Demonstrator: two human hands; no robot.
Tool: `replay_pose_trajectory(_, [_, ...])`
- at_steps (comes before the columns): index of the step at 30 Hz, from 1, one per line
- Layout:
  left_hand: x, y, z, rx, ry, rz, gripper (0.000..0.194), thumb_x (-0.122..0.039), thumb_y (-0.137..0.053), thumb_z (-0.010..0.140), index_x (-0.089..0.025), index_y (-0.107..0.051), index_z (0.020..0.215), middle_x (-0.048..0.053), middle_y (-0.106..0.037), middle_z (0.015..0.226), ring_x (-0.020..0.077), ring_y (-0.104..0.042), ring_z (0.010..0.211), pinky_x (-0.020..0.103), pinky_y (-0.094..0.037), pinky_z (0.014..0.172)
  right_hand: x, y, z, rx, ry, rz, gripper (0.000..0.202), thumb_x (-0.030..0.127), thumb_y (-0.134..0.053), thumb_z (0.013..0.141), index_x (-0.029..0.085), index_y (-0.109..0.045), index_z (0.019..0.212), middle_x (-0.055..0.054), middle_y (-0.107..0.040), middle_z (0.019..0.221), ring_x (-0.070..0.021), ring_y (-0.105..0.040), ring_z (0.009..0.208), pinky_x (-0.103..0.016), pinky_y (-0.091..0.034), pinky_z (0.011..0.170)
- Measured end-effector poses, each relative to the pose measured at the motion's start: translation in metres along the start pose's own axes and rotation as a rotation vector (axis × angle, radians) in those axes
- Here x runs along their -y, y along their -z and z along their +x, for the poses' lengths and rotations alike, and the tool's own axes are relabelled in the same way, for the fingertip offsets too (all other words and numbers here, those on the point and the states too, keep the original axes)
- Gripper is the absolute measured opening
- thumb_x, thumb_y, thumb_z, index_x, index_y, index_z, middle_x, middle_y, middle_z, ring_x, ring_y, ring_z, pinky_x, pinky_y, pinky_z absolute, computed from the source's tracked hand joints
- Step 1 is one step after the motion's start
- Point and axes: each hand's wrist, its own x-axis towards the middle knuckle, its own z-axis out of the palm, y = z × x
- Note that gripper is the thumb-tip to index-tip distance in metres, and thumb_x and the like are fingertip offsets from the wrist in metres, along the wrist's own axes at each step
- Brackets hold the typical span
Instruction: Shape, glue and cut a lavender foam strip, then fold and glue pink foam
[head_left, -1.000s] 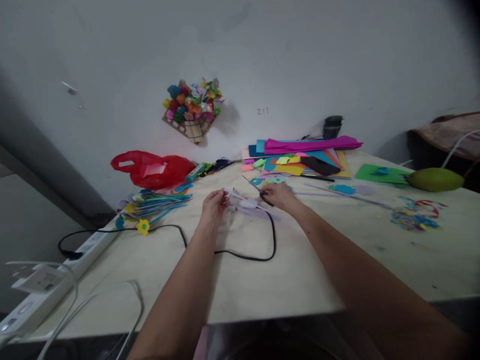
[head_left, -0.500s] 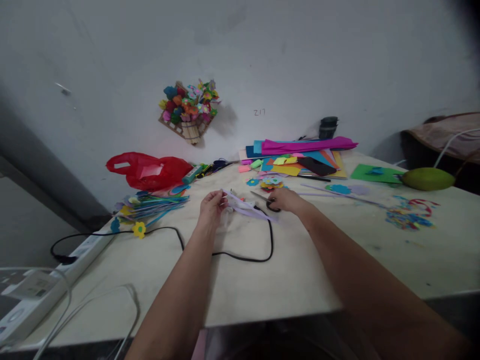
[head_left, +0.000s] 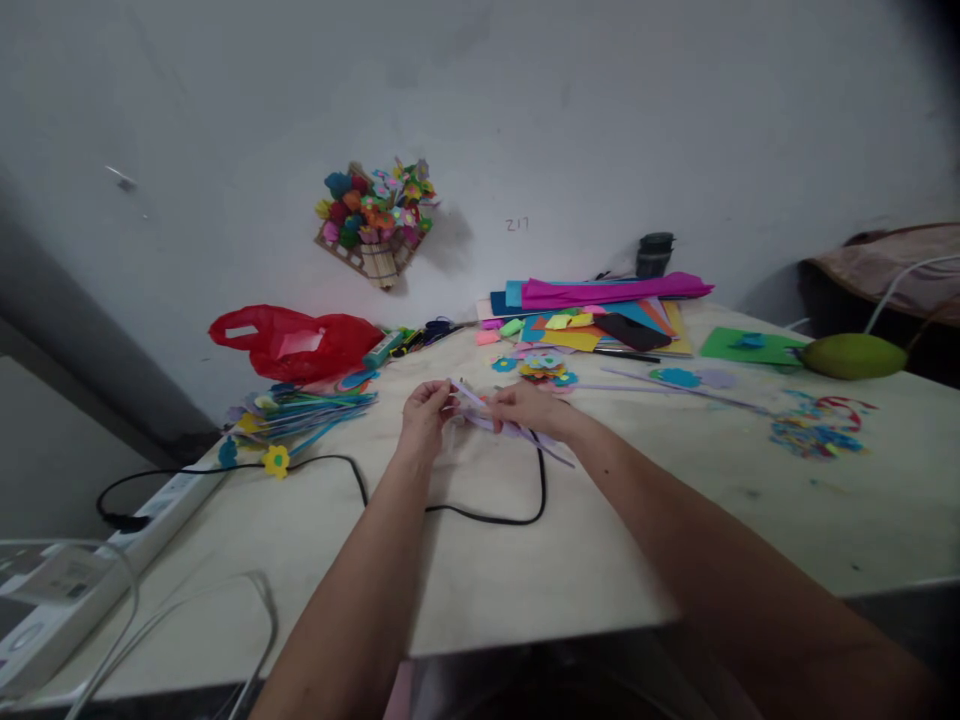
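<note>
The landmark is the red bag (head_left: 322, 345), which lies at the back of the worktop (head_left: 487, 590), near the wall. To the right of this bag, and nearer to the person, is the lavender strip (head_left: 466, 394), between the two hands. The left hand (head_left: 426, 412) is the one closer to the bag; its grip is pinching the upper end of the strip between the thumb and the fingertips. The right hand (head_left: 525, 408) is farther right from the bag. Its fingers are bent together over the strip, but I cannot tell whether this grip really pinches it. A small orange part (head_left: 484, 400) shows between the hands, mostly hidden.

Just in front of the bag lies the bundle of flower stems (head_left: 322, 410), and a little nearer than it to the person is a yellow flower (head_left: 276, 461). The black cord (head_left: 541, 485) runs in front of the bag and curves to its right, below the hands. Well to the right of the bag are the cut flower shapes (head_left: 541, 369) and the magenta sheet (head_left: 611, 292); farthest right from it are the colourful scraps (head_left: 814, 438). Above the bag, slightly to its right, the flower decoration (head_left: 377, 215) hangs on the wall.
</note>
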Motion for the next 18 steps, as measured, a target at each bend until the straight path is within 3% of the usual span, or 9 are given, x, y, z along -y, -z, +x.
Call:
replay_pose_trajectory(5, [0.001, -0.004, -0.001, 0.022, 0.081, 0.01, 0.035, -0.039, -0.074, 0.056, -0.014, -0.056, 0.072, -0.002, -0.059, 0.061, 0.0086, -0.054, 0.047, 0.021, -0.043, 0.045, -0.004, -0.013, 0.004, -0.06, -0.073, 0.117, 0.028, 0.034, -0.059, 0.07, 0.014, -0.054, 0.051, 0.003, -0.048, 0.045, -0.0068, -0.038, 0.043, -0.021, -0.028, 0.045])
replay_pose_trajectory(10, [0.001, -0.004, -0.003, 0.058, 0.061, 0.146, 0.032, -0.04, -0.072, 0.059, -0.012, -0.058, 0.065, -0.001, -0.055, 0.052, 0.0072, -0.05, 0.043, 0.02, -0.041, 0.044, -0.007, -0.014, 0.005, -0.011, -0.051, 0.131, 0.025, 0.032, -0.06, 0.068, 0.014, -0.057, 0.051, 0.003, -0.05, 0.044, -0.0062, -0.039, 0.041, -0.021, -0.028, 0.044])
replay_pose_trajectory(18, [-0.004, 0.004, 0.002, -0.145, 0.026, 0.028, 0.031, -0.035, -0.075, 0.053, -0.011, -0.058, 0.064, -0.003, -0.055, 0.051, 0.0052, -0.048, 0.042, 0.018, -0.041, 0.045, -0.011, 0.002, 0.0, 0.141, -0.114, 0.228, 0.019, 0.027, -0.062, 0.068, 0.013, -0.057, 0.057, 0.003, -0.056, 0.046, -0.0062, -0.046, 0.038, -0.018, -0.035, 0.041])
